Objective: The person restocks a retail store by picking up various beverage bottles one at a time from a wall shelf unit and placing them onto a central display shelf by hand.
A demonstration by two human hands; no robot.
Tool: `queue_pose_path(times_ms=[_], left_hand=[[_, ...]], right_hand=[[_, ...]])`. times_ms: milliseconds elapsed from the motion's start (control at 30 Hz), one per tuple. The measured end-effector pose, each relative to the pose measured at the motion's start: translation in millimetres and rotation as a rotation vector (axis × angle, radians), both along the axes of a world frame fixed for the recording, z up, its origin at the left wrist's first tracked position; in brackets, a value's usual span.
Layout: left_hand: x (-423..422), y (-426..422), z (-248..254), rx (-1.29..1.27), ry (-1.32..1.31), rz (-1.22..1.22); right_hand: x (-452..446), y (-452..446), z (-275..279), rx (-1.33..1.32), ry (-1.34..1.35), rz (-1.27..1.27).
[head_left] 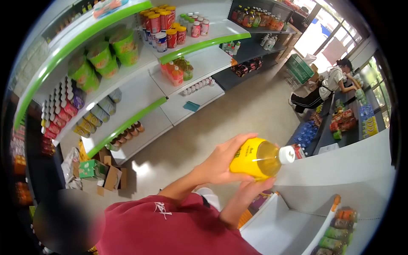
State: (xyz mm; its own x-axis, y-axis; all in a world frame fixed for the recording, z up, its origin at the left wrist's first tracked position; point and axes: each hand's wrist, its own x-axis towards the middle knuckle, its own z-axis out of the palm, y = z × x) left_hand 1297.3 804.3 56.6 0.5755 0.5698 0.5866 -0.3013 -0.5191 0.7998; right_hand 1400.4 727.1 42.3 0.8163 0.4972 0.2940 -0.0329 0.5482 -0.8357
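Pale floor (pixel 204 131) runs between stocked white shelves (pixel 136 102) with green edging at the left and darker shelving (pixel 246 51) farther back. A bottle (pixel 250 158) with a yellow label is held in mid-air in front of a maroon shirt (pixel 170 225), tilted on its side, its white cap (pixel 287 154) pointing right. Its base end is gripped by the left hand (pixel 217 163), closed around the label, while its underside is supported by the right hand (pixel 250 194), partly hidden behind it; how firmly it is pressed cannot be told. A drop is judged the main risk: the label looks smooth and glossy, the weight of the liquid could shift with the tilt, and a slip could be caused if either hand were relaxed too soon. The cap end is not enclosed, so it could be knocked against the low white shelf unit (pixel 278 225) below if the bottle were lowered carelessly. Packed drinks (pixel 333 243) beside that unit could be toppled by a bump. A foot could be caught on the open cardboard boxes (pixel 112 177) on the floor. Another person (pixel 333 83), bent over shelving at the far right, is well apart.
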Motion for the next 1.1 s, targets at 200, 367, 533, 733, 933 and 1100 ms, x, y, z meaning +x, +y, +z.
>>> queue_pose_path(times_ms=[200,367,533,733,933,1100], left_hand=[[117.4,73.8,26.6,-0.002,-0.016,0.054],[169.4,143.0,30.2,-0.004,0.025,0.129],[190.3,207.2,30.3,-0.025,0.003,0.261],[216.6,303.3,5.0,-0.104,-0.051,0.329],[234.7,412.4,21.6,-0.062,-0.097,0.325],[264.8,507.7,19.1,-0.046,-0.186,0.302]], right_hand=[[129.2,90.7,21.3,0.094,-0.039,0.085],[185.7,167.5,23.5,0.022,0.034,0.202],[208.1,247.4,20.7,0.081,0.018,0.348],[235.5,346.2,3.3,-0.005,-0.035,0.380],[260.0,457.1,15.5,0.048,0.011,0.421],[293.9,549.2,19.1,0.077,-0.075,0.460]])
